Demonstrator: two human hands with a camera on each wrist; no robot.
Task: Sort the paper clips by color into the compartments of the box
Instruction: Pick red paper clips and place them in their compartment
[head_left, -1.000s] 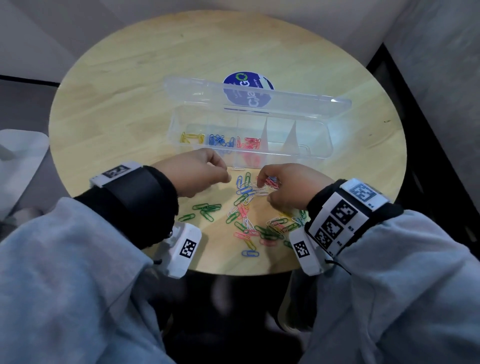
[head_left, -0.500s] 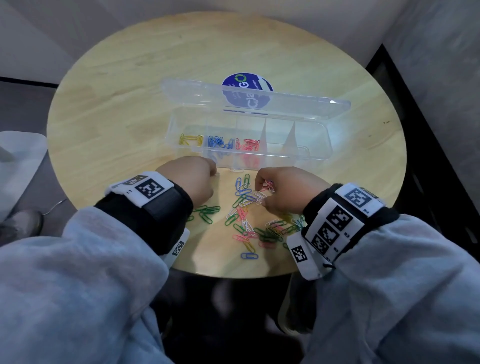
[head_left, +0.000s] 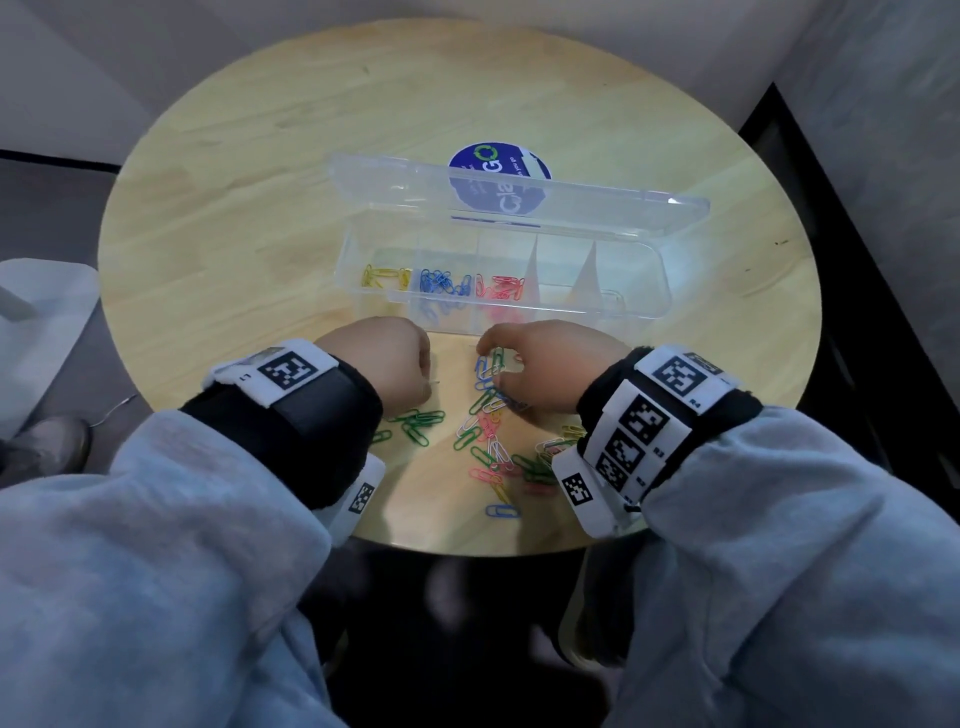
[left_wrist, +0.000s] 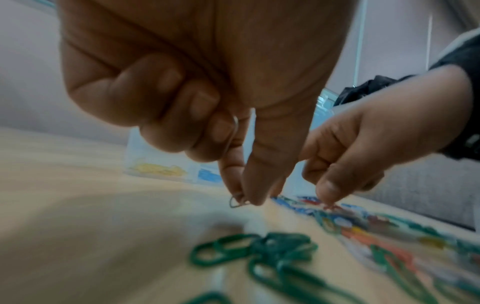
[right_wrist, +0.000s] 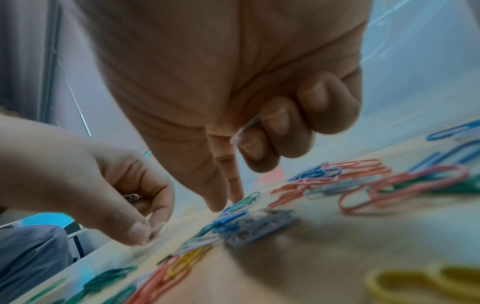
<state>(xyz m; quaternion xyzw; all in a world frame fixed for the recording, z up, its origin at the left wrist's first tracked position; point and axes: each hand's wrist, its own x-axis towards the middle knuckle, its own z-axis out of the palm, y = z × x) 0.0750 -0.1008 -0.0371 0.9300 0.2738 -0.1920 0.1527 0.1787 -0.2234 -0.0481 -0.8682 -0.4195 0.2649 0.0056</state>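
Note:
A clear compartment box (head_left: 644, 291) stands open on the round table, with yellow clips (head_left: 384, 278), blue clips (head_left: 444, 283) and red clips (head_left: 501, 288) in its three left compartments. Just in front lies a mixed pile of clips (head_left: 488, 431), and a green group (head_left: 415, 421) lies to its left. My left hand (left_wrist: 241, 200) pinches a white clip (left_wrist: 237, 203) against the table and keeps another (left_wrist: 233, 131) in its curled fingers. My right hand (right_wrist: 226, 203) points thumb and forefinger onto blue and green clips in the pile, with a white clip (right_wrist: 244, 131) tucked in its curled fingers.
The box's lid (head_left: 571, 208) stands up behind it, over a blue round sticker (head_left: 488, 161). A lone blue clip (head_left: 502, 512) lies near the table's front edge. A white object (head_left: 41, 322) and a shoe (head_left: 47, 441) are on the floor at the left.
My left forearm has turned so its marker faces up, and the hand has come down beside the pile. My right hand's fingertips have shifted left onto the blue and green clips.

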